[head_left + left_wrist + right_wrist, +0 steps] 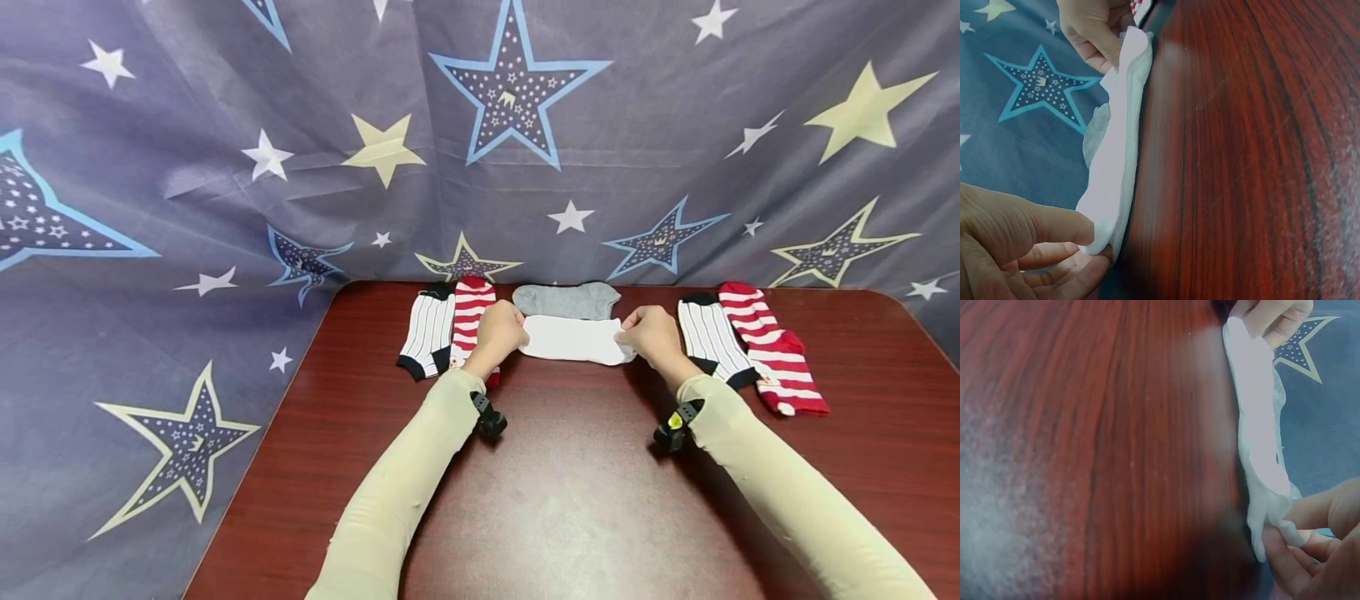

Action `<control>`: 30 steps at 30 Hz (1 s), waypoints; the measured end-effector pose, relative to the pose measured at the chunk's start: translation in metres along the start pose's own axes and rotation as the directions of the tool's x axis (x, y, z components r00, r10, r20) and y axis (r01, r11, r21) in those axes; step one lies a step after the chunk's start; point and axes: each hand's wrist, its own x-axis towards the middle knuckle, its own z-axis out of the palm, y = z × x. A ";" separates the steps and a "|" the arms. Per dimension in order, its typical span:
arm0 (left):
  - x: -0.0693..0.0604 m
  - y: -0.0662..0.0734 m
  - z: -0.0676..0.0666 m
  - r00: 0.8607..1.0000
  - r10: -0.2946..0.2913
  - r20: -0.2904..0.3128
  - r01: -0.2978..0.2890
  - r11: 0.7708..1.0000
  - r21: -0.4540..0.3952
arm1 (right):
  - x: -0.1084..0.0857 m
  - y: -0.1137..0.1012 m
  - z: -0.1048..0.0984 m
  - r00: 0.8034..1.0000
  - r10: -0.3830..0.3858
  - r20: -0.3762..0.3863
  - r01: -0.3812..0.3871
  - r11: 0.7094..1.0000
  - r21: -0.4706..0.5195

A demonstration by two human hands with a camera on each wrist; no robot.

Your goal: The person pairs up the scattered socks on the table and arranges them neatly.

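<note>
A white sock (572, 339) is stretched sideways between both hands, close to the table top and in front of a grey sock (566, 300). The left hand (502, 331) pinches its left end; in the left wrist view thumb and fingers of the left hand (1035, 244) hold the sock (1113, 150) by its edge. At the other end the right hand (651, 333) pinches the opening, where the right wrist view shows the fabric (1259, 425) folded in ripples at the fingers of the right hand (1322, 544).
Left of the hands lie a black-and-white striped sock (430, 333) and a red-and-white striped sock (471, 312), partly behind the left hand. To the right lie another black-and-white sock (708, 333) and red-and-white sock (772, 350). A starry cloth (300, 150) hangs behind the table (570, 500).
</note>
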 end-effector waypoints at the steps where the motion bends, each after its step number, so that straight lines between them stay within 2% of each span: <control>1: 0.000 0.000 0.000 1.000 -0.007 0.000 0.007 1.000 0.002 | 0.001 0.000 0.000 1.000 0.004 0.001 -0.004 1.000 -0.006; 6: -0.001 -0.001 0.001 1.000 -0.011 -0.012 0.011 1.000 0.014 | 0.005 0.002 -0.001 0.998 0.036 0.043 -0.037 0.999 0.006; 11: -0.005 -0.001 0.001 0.999 0.028 -0.037 -0.028 1.000 0.003 | 0.006 0.006 -0.004 0.994 0.065 0.085 -0.070 0.996 0.052; 17: -0.007 -0.003 0.001 0.991 0.098 -0.088 -0.095 0.995 0.034 | 0.003 0.005 -0.001 0.998 0.037 0.056 -0.040 0.998 0.057; 22: -0.005 -0.004 0.002 0.987 0.137 -0.088 -0.133 0.990 0.054 | 0.000 0.005 -0.001 1.000 -0.010 0.013 0.009 0.999 0.039; 24: -0.005 -0.006 0.002 0.983 0.166 -0.074 -0.163 0.986 0.044 | -0.001 0.006 -0.001 1.000 -0.026 -0.004 0.026 0.999 0.024; 28: -0.005 -0.010 0.002 0.965 0.255 -0.069 -0.254 0.967 0.017 | -0.004 0.004 -0.003 0.999 -0.048 -0.021 0.048 0.999 -0.005; 30: -0.006 -0.011 0.002 0.957 0.281 -0.068 -0.280 0.960 0.025 | -0.005 0.001 -0.005 0.998 -0.055 -0.012 0.055 0.998 -0.022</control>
